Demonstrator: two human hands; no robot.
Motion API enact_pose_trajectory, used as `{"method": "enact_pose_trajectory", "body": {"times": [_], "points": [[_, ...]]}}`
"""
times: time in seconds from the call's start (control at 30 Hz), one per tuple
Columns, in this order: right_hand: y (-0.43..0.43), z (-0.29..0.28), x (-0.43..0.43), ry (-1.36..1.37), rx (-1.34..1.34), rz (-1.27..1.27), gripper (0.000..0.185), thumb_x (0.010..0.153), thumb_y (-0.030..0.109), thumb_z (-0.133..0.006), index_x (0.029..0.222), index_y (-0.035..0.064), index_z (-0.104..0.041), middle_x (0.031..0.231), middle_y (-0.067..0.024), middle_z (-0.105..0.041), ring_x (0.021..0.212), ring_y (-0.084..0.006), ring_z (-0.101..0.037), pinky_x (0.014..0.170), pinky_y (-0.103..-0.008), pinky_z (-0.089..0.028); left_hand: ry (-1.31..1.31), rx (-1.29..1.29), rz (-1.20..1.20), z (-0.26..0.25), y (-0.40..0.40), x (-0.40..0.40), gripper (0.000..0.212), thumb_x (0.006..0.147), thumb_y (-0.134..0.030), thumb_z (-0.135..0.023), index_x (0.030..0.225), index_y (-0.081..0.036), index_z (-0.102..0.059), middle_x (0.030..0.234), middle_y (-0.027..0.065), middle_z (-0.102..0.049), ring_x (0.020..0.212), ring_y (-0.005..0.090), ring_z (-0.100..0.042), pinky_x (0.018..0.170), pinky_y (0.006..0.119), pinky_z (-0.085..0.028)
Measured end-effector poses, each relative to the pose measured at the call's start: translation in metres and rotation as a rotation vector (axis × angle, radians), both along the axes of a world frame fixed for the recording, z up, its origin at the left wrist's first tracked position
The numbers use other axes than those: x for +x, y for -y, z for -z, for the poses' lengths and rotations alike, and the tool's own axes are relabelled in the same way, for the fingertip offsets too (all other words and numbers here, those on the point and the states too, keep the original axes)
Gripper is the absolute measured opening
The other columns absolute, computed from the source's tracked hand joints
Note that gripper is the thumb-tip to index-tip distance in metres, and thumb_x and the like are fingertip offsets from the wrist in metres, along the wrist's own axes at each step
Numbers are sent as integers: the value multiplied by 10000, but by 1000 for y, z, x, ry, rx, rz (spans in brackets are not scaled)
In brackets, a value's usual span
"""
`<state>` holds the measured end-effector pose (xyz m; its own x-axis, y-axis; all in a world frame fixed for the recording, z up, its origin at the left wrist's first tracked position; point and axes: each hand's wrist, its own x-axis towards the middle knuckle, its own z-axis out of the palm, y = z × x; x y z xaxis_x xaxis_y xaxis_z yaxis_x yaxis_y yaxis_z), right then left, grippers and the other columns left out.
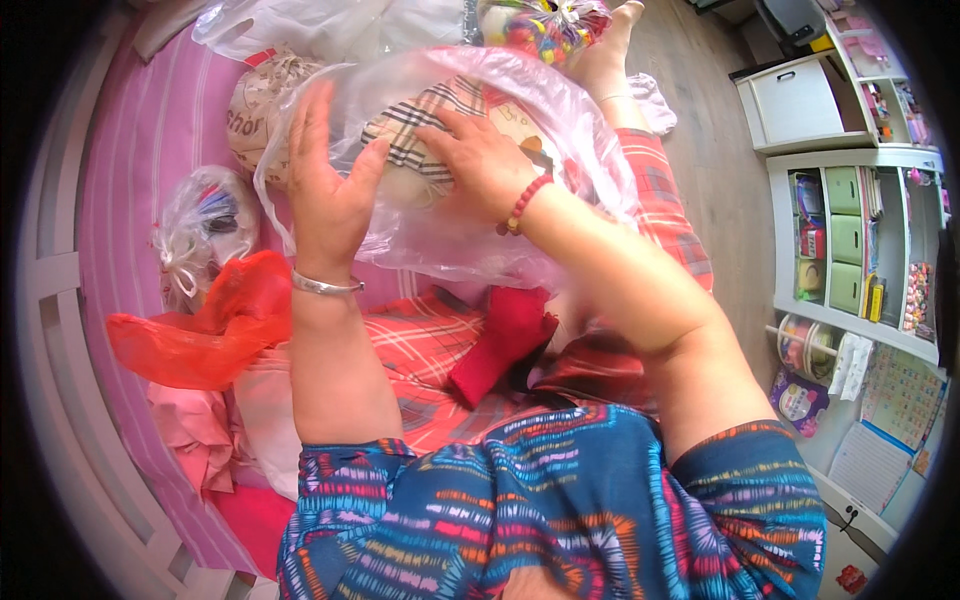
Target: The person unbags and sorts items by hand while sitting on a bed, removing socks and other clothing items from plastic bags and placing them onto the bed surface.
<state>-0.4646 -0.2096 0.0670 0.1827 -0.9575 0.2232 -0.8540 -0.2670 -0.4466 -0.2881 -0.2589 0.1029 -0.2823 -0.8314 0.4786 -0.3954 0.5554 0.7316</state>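
Observation:
My left hand (330, 172), with a silver bangle at its wrist, is upright at the left rim of a clear plastic bag (480, 240). Its thumb is apart from the fingers and I see nothing gripped. Inside the bag's wide mouth lies a beige, black and white plaid cloth (420, 124). My right hand (484, 161), wearing a red bead bracelet (531, 196), rests with spread fingers on that cloth. To its right is a cream printed fabric (514, 124), partly behind the plastic. What lies under both fabrics is hidden.
A tied printed cloth bundle (262, 112), a knotted clear bag (206, 225) and a red plastic bag (217, 330) lie left on the pink striped bedding (142, 135). A bag of colourful pieces (544, 30) sits beyond. Dark red cloth (502, 341) lies by my lap; shelves (847, 232) stand right.

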Motion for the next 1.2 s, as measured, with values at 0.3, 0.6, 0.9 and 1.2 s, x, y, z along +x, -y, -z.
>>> {"method": "enact_pose_trajectory", "body": {"times": [0.3, 0.6, 0.9, 1.2], "points": [[34, -20, -28, 626, 647, 93, 471, 775, 325, -626, 1163, 79, -520, 1037, -105, -587, 960, -202, -534, 854, -298, -406, 55, -138, -113, -13, -1, 7, 641, 686, -175, -677, 1238, -1, -402, 1261, 197, -405, 1183, 323, -370, 995, 381, -282], [10, -98, -45, 837, 274, 163, 261, 806, 112, -595, 1036, -8, -564, 903, -69, -627, 736, -92, -590, 652, -193, -456, -351, 118, 42, -11, -3, 4, 640, 736, -145, -659, 1264, 33, -344, 1257, 183, -409, 1171, 250, -392, 989, 346, -288], [-11, -108, -57, 1568, 363, 89, 197, 839, 89, -537, 1002, -23, -532, 894, -83, -612, 731, -138, -620, 594, -231, -524, -861, 429, 365, -30, -18, 2, 512, 813, -112, -600, 1231, 48, -350, 1198, 142, -461, 1112, 186, -431, 956, 312, -312], [-12, -94, -38, 1595, 458, 147, 158, 836, 157, -562, 904, 14, -558, 671, -41, -606, 397, -61, -491, 319, -154, -350, -1123, 768, 369, -25, -20, -3, 405, 808, 16, -515, 1195, 4, -394, 1060, 76, -533, 935, 160, -538, 822, 287, -432]]}}
